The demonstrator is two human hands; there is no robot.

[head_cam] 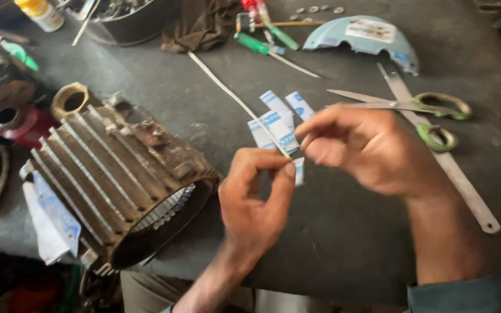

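Observation:
My left hand (256, 200) pinches the near end of a long thin white strip (230, 93) together with a small blue-and-white paper slip (299, 171). The strip runs away from me up and to the left across the dark bench. My right hand (366, 148), blurred, has its fingertips closed on the same strip just right of my left thumb. Several more blue-and-white paper slips (279, 116) lie on the bench right behind my hands.
A rusty finned motor housing (123, 174) lies on its side at the left, open end toward me. Green-handled scissors (430, 107) and a flat metal bar (453, 168) lie at the right. Behind them are a pale blue curved cover (366, 37), screwdrivers (262, 46) and a brown rag (201, 26).

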